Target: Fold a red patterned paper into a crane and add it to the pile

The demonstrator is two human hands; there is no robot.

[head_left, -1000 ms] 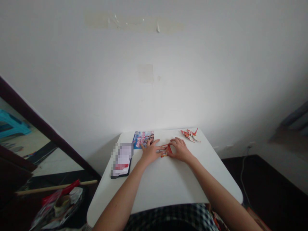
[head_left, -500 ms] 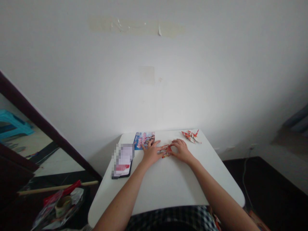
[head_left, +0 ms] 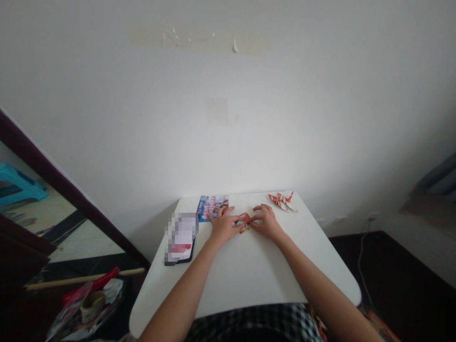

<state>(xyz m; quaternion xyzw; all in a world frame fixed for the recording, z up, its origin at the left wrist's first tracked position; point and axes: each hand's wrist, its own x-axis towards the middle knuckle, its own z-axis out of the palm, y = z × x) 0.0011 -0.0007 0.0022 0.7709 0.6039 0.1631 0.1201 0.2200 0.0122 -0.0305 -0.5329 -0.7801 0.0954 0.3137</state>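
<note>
A small folded piece of printed paper (head_left: 245, 223), red and many-coloured, lies on the white table between my two hands. My left hand (head_left: 225, 226) rests at its left side, with some fingers on the paper and others spread over the edge of a blue printed leaflet (head_left: 208, 209). From the right, my right hand (head_left: 265, 222) pinches the paper's edge between thumb and forefinger. Beyond that hand, a folded red and white paper crane (head_left: 283, 201) sits near the table's far right corner. My fingers cover part of the small paper.
A phone (head_left: 182, 240), its screen blurred out, lies at the left of the white table (head_left: 245, 280). The table's far edge meets a white wall (head_left: 228, 156). On the floor at left are a wooden stick (head_left: 85, 279) and a bag of litter (head_left: 92, 306).
My right thumb and fingers have shifted slightly on the small paper, and its red upper flap now shows more plainly. My left hand stays nearly in place.
</note>
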